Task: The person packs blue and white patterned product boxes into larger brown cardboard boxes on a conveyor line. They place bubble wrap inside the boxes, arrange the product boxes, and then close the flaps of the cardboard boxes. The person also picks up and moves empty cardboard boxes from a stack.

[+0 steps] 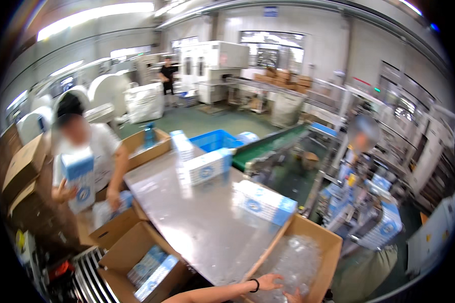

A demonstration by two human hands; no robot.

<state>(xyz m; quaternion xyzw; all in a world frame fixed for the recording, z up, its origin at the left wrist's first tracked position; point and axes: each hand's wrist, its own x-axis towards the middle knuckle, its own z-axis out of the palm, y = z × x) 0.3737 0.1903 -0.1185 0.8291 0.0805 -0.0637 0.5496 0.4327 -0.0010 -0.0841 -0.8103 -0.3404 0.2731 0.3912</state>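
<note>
My left hand [269, 282], with a black band at the wrist, reaches into the cardboard box [333, 240] at the lower right. Its fingers stretch out over a heap of clear plastic bags [296, 257] and touch the near side of it. Beside it, my right hand [293, 296] is at the same plastic, mostly cut off by the lower edge. Whether it grips any of the plastic does not show. Just beyond this box, a blue-and-white package [264, 202] lies on the metal table [202, 222].
More blue-and-white packages [207, 166] stand at the table's far end. An open carton [121, 252] with packages sits at lower left on rollers. A co-worker [93, 146] on the left holds a package; another [359, 146] stands on the right. A green conveyor [273, 144] lies beyond.
</note>
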